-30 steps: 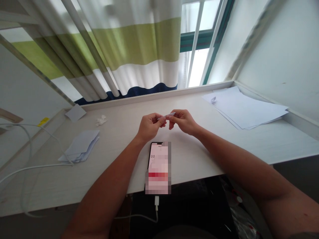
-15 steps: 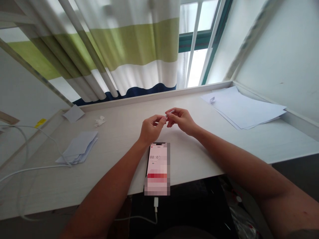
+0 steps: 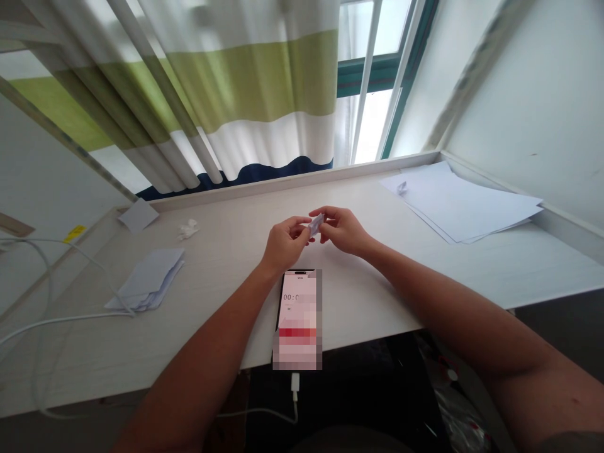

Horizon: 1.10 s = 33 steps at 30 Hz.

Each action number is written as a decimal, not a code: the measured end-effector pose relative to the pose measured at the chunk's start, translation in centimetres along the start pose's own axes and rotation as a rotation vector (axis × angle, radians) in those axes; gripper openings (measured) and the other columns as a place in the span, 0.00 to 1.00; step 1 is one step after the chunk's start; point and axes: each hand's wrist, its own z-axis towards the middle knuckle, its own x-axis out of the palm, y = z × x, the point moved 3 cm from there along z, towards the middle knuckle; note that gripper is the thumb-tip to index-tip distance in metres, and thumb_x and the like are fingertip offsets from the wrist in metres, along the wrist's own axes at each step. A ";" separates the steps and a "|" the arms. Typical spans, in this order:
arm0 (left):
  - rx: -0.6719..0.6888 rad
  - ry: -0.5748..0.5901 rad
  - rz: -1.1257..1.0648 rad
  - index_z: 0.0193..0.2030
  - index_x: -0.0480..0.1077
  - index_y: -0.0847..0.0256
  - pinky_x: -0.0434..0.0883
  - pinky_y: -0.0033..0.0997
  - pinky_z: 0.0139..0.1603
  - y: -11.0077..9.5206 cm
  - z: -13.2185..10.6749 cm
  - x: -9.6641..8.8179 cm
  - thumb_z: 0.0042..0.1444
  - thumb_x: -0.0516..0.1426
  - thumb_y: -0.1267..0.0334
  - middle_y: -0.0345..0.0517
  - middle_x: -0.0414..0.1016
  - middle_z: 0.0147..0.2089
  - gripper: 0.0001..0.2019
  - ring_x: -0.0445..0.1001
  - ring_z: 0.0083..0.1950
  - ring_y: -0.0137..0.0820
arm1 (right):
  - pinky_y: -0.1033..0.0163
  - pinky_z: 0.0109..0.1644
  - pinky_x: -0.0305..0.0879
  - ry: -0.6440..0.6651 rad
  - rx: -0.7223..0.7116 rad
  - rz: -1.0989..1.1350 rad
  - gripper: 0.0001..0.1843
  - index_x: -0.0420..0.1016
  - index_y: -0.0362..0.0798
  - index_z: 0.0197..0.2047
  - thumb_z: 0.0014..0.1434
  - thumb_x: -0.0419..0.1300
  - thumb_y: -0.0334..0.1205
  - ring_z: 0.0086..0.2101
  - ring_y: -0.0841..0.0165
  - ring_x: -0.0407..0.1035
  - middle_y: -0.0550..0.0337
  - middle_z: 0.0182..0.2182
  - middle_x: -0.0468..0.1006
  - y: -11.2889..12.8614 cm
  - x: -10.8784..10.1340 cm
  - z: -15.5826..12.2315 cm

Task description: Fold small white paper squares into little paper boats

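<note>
A small folded piece of white paper [image 3: 316, 225] is held up between my two hands, above the middle of the desk. My left hand [image 3: 285, 241] pinches its left end between thumb and fingers. On the other side, my right hand [image 3: 343, 230] grips the paper with its thumb and bent fingers. The exact shape of the folds is partly hidden by the fingertips. Just below my hands, a phone [image 3: 299, 314] with a timer on its screen lies at the desk's front edge.
A stack of cut paper [image 3: 148, 277] and a crumpled paper piece [image 3: 188, 229] lie at left, near a white cable [image 3: 66, 321]. Large paper sheets [image 3: 472, 201] with a small folded piece [image 3: 401, 187] lie at right. A charging plug [image 3: 295, 382] hangs at the phone.
The paper has turned between my fingers, from a thin edge-on strip to a wider face in view. My right fingers have shifted slightly around it.
</note>
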 end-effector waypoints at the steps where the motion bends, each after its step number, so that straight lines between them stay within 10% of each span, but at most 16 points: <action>1: 0.010 0.004 0.029 0.47 0.82 0.61 0.81 0.35 0.39 0.0 -0.1 0.1 0.59 0.70 0.55 0.48 0.87 0.34 0.15 0.86 0.35 0.37 | 0.62 0.31 0.76 0.009 -0.007 -0.019 0.12 0.81 0.44 0.47 0.59 0.63 0.31 0.28 0.68 0.78 0.58 0.32 0.84 0.0 0.1 0.0; 17: -0.011 -0.101 0.132 0.32 0.79 0.62 0.75 0.31 0.31 -0.4 0.2 -0.5 0.55 0.72 0.56 0.48 0.84 0.30 0.12 0.81 0.30 0.33 | 0.62 0.32 0.73 -0.013 -0.094 -0.251 0.10 0.81 0.46 0.45 0.60 0.63 0.33 0.25 0.69 0.76 0.64 0.26 0.78 0.1 0.5 -0.2; 33: -0.049 0.011 0.063 0.37 0.82 0.62 0.77 0.31 0.31 0.3 0.0 -0.2 0.60 0.69 0.51 0.49 0.84 0.32 0.14 0.83 0.31 0.35 | 0.61 0.33 0.76 -0.016 -0.060 -0.204 0.07 0.81 0.46 0.38 0.64 0.63 0.39 0.26 0.66 0.80 0.58 0.28 0.84 0.6 -0.1 -0.2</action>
